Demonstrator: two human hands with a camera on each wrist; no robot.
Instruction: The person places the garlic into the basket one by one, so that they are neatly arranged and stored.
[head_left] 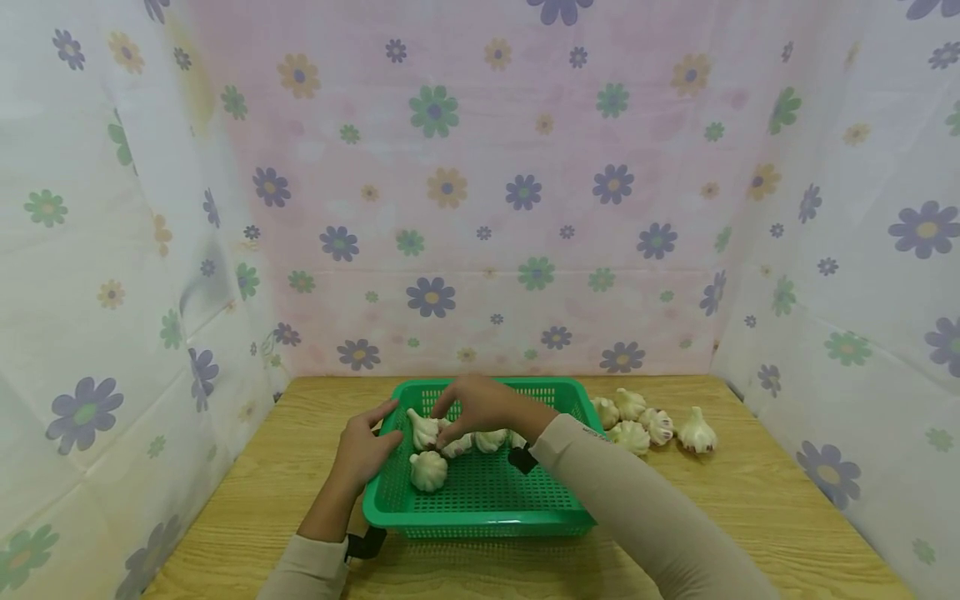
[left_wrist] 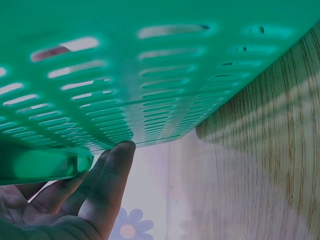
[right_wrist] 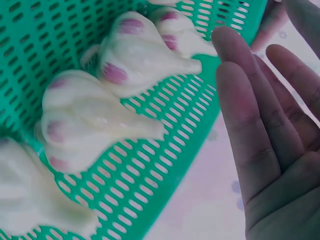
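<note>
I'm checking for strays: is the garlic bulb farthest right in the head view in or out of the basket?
Out: the rightmost garlic bulb rests on the wooden table, visibly apart from the green basket.

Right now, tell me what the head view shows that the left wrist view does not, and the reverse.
Only the head view plainly shows the right hand at the garlic bulbs inside the basket, and more bulbs on the table to the basket's right.

Only the left wrist view shows the palm side of the left hand and, close up, the outside of the slotted wall beside it; pale and reddish patches behind the slots are unclear.

Both share the basket, left hand, wood table and flowered backdrop.
</note>
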